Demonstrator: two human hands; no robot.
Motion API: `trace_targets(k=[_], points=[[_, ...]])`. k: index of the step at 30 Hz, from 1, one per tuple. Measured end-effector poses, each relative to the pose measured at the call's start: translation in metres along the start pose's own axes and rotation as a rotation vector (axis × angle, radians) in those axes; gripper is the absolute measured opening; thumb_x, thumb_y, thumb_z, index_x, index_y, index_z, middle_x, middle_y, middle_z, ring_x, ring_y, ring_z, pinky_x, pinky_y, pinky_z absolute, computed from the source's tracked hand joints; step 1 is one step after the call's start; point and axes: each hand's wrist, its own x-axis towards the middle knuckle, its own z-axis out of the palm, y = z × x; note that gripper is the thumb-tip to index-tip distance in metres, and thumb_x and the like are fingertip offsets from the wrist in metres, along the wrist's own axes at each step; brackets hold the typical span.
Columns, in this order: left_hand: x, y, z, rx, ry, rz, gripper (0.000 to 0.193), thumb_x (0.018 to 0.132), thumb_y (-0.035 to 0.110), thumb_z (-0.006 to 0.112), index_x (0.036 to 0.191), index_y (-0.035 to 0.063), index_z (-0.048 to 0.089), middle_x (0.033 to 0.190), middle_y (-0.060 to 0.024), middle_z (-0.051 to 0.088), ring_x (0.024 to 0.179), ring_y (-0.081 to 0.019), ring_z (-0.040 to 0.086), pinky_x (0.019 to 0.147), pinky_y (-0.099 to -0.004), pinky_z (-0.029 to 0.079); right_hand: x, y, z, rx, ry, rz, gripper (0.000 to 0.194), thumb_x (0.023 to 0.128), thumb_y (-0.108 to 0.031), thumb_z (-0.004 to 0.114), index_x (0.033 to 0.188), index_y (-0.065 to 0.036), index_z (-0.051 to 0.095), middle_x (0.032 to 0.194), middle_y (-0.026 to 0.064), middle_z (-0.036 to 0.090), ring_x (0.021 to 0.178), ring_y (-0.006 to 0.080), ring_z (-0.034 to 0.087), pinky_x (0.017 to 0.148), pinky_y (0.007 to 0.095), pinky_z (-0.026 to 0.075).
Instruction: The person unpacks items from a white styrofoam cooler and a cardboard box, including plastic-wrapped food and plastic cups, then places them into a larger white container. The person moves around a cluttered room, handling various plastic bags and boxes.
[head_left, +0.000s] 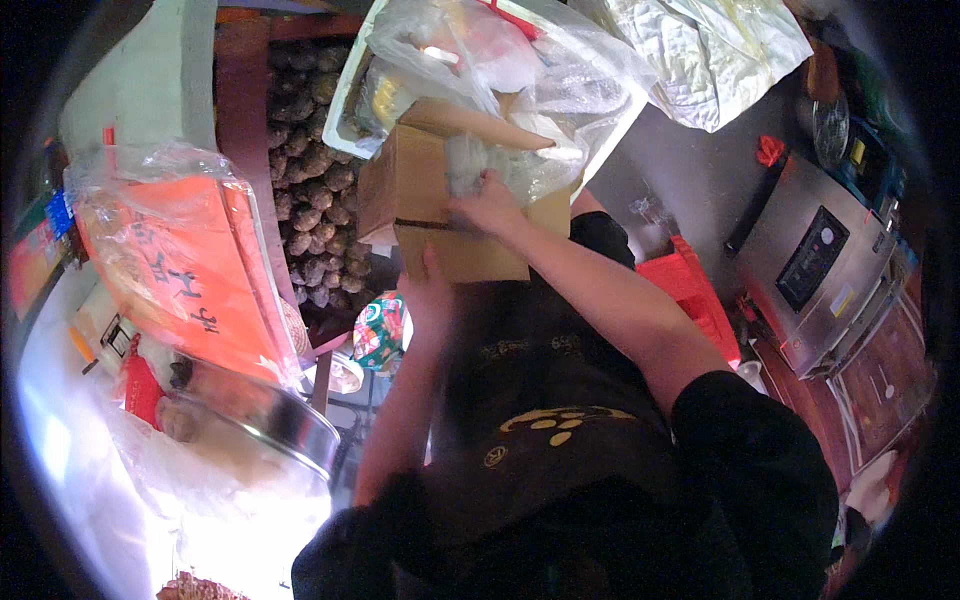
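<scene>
A brown cardboard box (427, 180) is tilted in front of me, one flap raised, against a white foam box (611, 124). My left hand (431, 296) supports the cardboard box at its lower left, with the thumb along its side. Across the front of the box reaches my right hand (489, 206), its fingers closed on a translucent plastic bag (466, 161) at the box. What the bag holds is too blurred to tell. More clear plastic bags (577, 71) fill the foam box behind.
Many round brown tubers (315, 202) lie in a wooden-edged bin. To the left are an orange plastic-wrapped sign (187, 262) bearing writing and a round metal pan (300, 427). At right stand a red plastic container (690, 300) and a steel-cased machine (814, 259).
</scene>
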Motion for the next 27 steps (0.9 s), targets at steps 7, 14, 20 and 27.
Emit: trace_targets(k=[7,14,20,27], points=[[0.012,0.008,0.013,-0.057,0.015,0.076,0.05,0.09,0.037,0.058,0.098,-0.0126,0.06,0.09,-0.0235,0.067,0.085,-0.0317,0.065,0.075,-0.041,0.049,0.013,-0.001,-0.012,0.513,-0.018,0.067,0.076,0.066,-0.027,0.079,0.128,0.001,0.044,0.101,0.012,0.062,0.085,0.0194,0.059,0.074,0.032,0.048],[0.046,-0.005,0.0,-0.149,-0.001,0.034,0.042,0.092,0.03,0.057,0.108,-0.009,0.056,0.096,-0.0153,0.064,0.087,-0.0228,0.064,0.072,-0.0358,0.05,-0.055,0.008,-0.132,0.62,-0.115,-0.188,0.033,0.074,-0.008,0.069,0.106,-0.005,0.065,0.093,0.008,0.063,0.082,0.0181,0.058,0.072,0.0318,0.048],[0.069,-0.005,-0.015,-0.383,-0.076,-0.187,0.043,0.093,0.024,0.054,0.129,0.0037,0.041,0.116,-0.0086,0.056,0.094,-0.0193,0.06,0.068,-0.0319,0.053,-0.082,0.038,-0.248,0.567,0.135,-0.14,0.036,0.074,-0.008,0.066,0.109,-0.002,0.063,0.101,0.0094,0.063,0.09,0.0181,0.059,0.078,0.0298,0.048],[0.058,-0.011,-0.014,-0.329,-0.042,-0.152,0.046,0.092,0.029,0.057,0.129,0.0051,0.043,0.116,-0.0076,0.056,0.093,-0.0175,0.06,0.069,-0.0312,0.052,0.021,0.077,-0.256,0.426,0.2,-0.287,0.048,0.083,-0.023,0.064,0.123,0.002,0.054,0.109,0.013,0.061,0.095,0.0195,0.06,0.082,0.0291,0.046]])
